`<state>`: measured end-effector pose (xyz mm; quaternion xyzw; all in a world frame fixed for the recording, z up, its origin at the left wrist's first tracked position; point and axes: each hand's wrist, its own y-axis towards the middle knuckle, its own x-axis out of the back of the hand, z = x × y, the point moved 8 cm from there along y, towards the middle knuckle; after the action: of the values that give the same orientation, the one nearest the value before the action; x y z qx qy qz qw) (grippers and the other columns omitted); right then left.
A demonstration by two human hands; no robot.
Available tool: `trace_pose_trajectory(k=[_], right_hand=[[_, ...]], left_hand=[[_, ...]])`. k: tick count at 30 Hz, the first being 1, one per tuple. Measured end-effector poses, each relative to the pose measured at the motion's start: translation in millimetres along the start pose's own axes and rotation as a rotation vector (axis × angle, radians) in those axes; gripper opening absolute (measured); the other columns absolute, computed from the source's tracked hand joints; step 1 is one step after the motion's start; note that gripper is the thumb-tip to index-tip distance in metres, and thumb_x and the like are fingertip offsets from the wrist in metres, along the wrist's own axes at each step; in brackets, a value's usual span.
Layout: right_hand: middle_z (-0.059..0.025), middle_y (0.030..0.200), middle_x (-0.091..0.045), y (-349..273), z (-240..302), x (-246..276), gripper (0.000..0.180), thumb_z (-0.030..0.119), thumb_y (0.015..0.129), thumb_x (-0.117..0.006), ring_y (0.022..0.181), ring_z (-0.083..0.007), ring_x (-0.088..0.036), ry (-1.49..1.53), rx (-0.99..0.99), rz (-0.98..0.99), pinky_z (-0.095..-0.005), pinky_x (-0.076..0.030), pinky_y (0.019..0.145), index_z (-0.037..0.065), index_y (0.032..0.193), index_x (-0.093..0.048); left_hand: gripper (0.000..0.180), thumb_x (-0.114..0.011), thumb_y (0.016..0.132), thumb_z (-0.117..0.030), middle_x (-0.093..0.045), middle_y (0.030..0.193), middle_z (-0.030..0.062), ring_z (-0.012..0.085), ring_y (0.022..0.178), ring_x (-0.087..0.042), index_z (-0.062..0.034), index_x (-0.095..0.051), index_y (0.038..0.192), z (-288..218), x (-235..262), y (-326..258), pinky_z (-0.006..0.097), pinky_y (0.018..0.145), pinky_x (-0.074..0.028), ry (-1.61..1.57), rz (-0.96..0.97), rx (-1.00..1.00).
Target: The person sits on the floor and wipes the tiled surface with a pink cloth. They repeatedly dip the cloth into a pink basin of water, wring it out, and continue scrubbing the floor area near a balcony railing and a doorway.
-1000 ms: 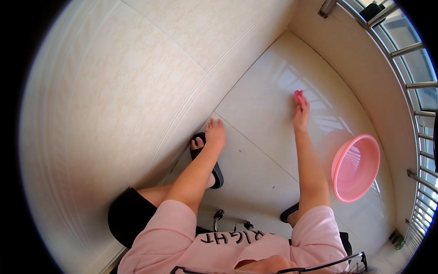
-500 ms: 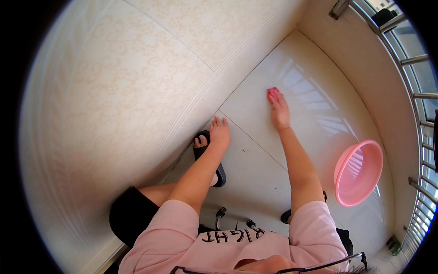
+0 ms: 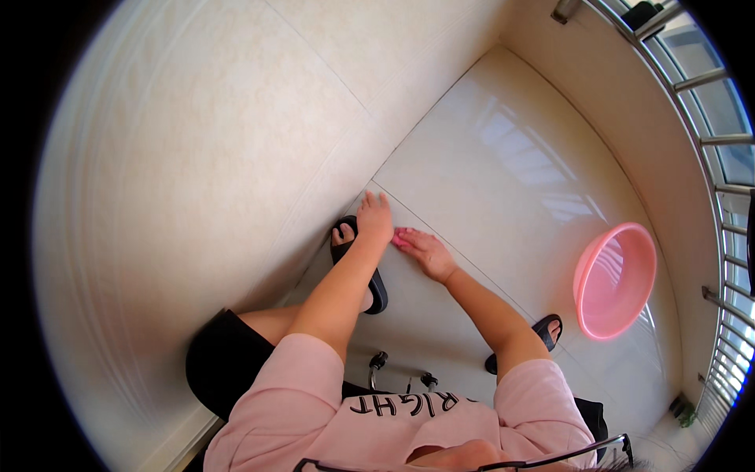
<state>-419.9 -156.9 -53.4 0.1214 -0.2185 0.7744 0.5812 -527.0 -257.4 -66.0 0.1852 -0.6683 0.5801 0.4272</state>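
The right grip (image 3: 425, 252) is a bare hand laid palm down, its fingers extended, close together and pointing left over a pink cloth (image 3: 399, 235). Whether they pinch the cloth or only press it flat cannot be told. The cloth lies on the tiled floor (image 3: 472, 189), under the fingertips and just to the right of the left wrist. The right arm slants up and inward from the pink sleeve (image 3: 535, 389), forearm low across the tiles.

The left grip (image 3: 376, 214) is free of any object: palm down, fingers slightly spread and pointing away from the body, toward the foot of the patterned wall (image 3: 314, 126). The left forearm reaches forward and to the right, nearly straight, passing over the left foot in its black slipper (image 3: 377, 296). Whether that palm bears on the floor is hard to tell. A pink basin (image 3: 582, 283) stands well apart on the right, beyond the other slipper (image 3: 541, 331).
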Motion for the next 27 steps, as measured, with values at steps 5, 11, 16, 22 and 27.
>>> trace_pose_trajectory(k=[5, 11, 16, 22, 27], right_hand=[[-0.0068, 0.133, -0.052, -38, 0, -4, 0.032, 0.02, 0.095, -0.047, 0.126, -0.0197, -0.045, 0.512, 0.03, -0.121, -0.034, -0.034, 0.104, 0.009, 0.122, -0.061], [-0.0047, 0.118, -0.057, -113, -89, 98, 0.032, 0.016, 0.088, -0.06, 0.113, -0.0152, -0.051, 1.203, -0.082, -0.888, -0.0286, -0.036, 0.1, 0.003, 0.117, -0.057], [-0.0106, 0.132, -0.048, -201, -129, 183, 0.037, -0.008, 0.087, -0.047, 0.126, -0.0212, -0.043, 0.149, -0.09, -1.203, -0.0325, -0.037, 0.105, 0.004, 0.119, -0.059], [-0.0121, 0.138, -0.044, -232, -149, 177, 0.039, -0.008, 0.088, -0.047, 0.131, -0.0237, -0.039, -0.195, -0.194, -1.277, -0.0342, -0.035, 0.108, 0.002, 0.124, -0.056], [-0.014, 0.135, -0.049, -153, -107, 129, 0.035, 0.003, 0.09, -0.053, 0.128, -0.0264, -0.043, 0.448, 0.001, -1.161, -0.0365, -0.036, 0.107, 0.01, 0.123, -0.059]], left_hand=[[0.073, -0.056, 0.084, -0.016, -0.014, 0.151, 0.0292, 0.0397, 0.14, -0.02, -0.0016, -0.02, 0.146, 5, 1, -5, 0.042, 0.112, -0.022, -0.084, -0.072, 0.049], [0.072, -0.053, 0.084, -0.01, -0.01, 0.154, 0.0206, 0.0335, 0.143, -0.014, -0.0053, -0.02, 0.147, -12, 12, -27, 0.042, 0.113, -0.02, -0.191, -0.131, 0.075], [0.077, -0.059, 0.081, -0.011, -0.011, 0.156, 0.0159, 0.0295, 0.143, -0.016, -0.0062, -0.021, 0.147, -33, -4, -42, 0.043, 0.113, -0.02, -0.141, -0.218, -0.044], [0.073, -0.057, 0.081, -0.011, -0.013, 0.155, 0.0143, 0.0273, 0.143, -0.016, -0.006, -0.024, 0.146, -66, -9, -63, 0.046, 0.113, -0.02, -0.084, -0.22, -0.108], [0.07, -0.056, 0.082, -0.01, -0.014, 0.155, 0.0142, 0.0262, 0.143, -0.018, -0.0063, -0.026, 0.145, -52, -8, -60, 0.048, 0.113, -0.02, -0.041, -0.193, -0.129]])
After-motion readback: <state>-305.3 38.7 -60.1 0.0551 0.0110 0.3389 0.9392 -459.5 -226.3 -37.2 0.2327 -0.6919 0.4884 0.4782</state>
